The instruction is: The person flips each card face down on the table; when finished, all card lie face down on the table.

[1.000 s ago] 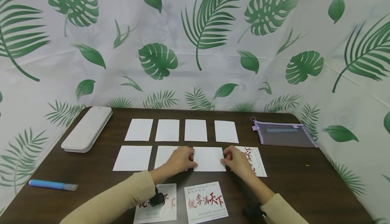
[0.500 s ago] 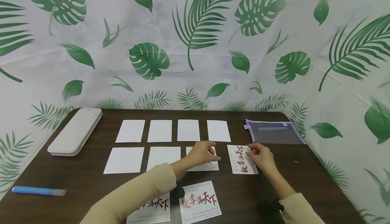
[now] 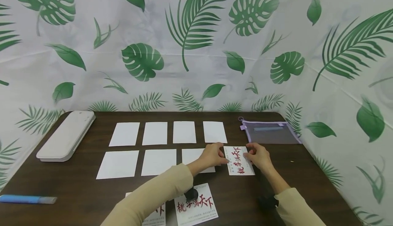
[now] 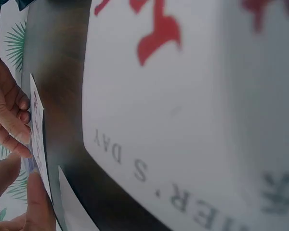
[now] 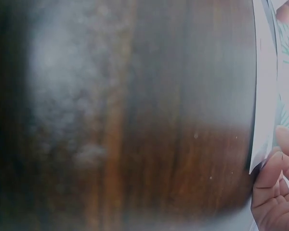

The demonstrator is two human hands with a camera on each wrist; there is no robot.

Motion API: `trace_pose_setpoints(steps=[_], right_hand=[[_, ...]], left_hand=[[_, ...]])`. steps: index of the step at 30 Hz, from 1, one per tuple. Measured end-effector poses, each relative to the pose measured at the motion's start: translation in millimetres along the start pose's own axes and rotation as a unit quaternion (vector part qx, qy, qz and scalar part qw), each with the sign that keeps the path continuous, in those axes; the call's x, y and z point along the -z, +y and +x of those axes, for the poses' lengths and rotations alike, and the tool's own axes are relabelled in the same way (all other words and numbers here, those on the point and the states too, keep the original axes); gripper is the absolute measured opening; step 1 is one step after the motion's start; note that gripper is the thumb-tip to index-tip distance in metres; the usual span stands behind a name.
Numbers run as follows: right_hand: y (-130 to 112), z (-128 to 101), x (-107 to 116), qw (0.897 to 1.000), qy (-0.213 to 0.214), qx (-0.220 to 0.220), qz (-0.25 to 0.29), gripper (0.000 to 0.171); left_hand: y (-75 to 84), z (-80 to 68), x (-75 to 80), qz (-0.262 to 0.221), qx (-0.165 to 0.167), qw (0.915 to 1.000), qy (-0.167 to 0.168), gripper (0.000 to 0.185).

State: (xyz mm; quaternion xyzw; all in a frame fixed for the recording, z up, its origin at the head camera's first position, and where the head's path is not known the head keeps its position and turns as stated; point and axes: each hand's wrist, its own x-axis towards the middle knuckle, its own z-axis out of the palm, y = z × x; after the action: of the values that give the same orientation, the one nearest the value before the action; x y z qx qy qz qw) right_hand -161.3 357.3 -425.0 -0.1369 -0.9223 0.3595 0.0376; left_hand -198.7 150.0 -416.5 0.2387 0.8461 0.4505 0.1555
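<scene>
A white greeting card [image 3: 235,169] with red brush lettering lies sideways at the right end of the near row. At its left edge my left hand [image 3: 212,155] pinches with thumb and forefinger. My right hand [image 3: 259,156] holds the opposite edge, thumb on the printed face. In the right wrist view, the right hand's fingers [image 5: 269,187] grip a corner of the card [image 5: 266,96]. The left wrist view has both hands facing each other along the card. A blank white card [image 3: 188,155] is partly hidden under my left wrist.
Several blank cards [image 3: 124,134] form two rows on the dark table [image 3: 276,198]. Two printed cards [image 3: 196,207] lie in front, one mostly under the left sleeve. A white case [image 3: 66,137], a blue pen [image 3: 21,199] and a purple mesh pouch [image 3: 271,133] lie around them.
Both hands have moved right, from the blank card to the printed card beside it. The left hand has joined the right at the printed card, which now sits straighter. The view has turned right.
</scene>
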Motion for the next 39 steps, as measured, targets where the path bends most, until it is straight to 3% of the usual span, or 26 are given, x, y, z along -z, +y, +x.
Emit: trace_pose_setpoints(steps=[9,18,23,26,30,35,39], right_hand=[[3.4,2.7,-1.4,1.0,-0.002,0.009,-0.002,0.037],[0.5,3.3,-1.0,1.0,0.0,0.005,-0.004,0.034],[1.8,1.6,-1.4,1.0,0.003,0.003,0.005,0.034],[3.0,0.1,-1.7,1.0,0.022,0.011,0.014,0.032],[3.0,-1.8,-2.0,0.997,0.058,0.032,0.028,0.03],[-2.6,-2.9,-1.0,0.992,0.059,0.042,0.101,0.027],[-10.3,-4.0,1.7,0.979,0.042,0.025,0.197,0.03]], left_hand=[[-0.4,5.7,-9.3,0.034,-0.006,0.9994,-0.005,0.066],[0.2,4.7,-11.0,0.092,-0.042,0.9949,-0.001,0.051],[-0.5,5.7,-12.6,0.112,-0.045,0.9927,-0.005,0.053],[0.1,5.6,-12.7,0.115,-0.041,0.9924,-0.009,0.053],[1.2,5.7,-12.7,0.125,-0.044,0.9911,-0.008,0.033],[1.8,4.8,-10.8,0.127,-0.041,0.991,0.003,0.025],[4.2,4.2,-3.2,0.119,-0.058,0.9907,0.033,0.028]])
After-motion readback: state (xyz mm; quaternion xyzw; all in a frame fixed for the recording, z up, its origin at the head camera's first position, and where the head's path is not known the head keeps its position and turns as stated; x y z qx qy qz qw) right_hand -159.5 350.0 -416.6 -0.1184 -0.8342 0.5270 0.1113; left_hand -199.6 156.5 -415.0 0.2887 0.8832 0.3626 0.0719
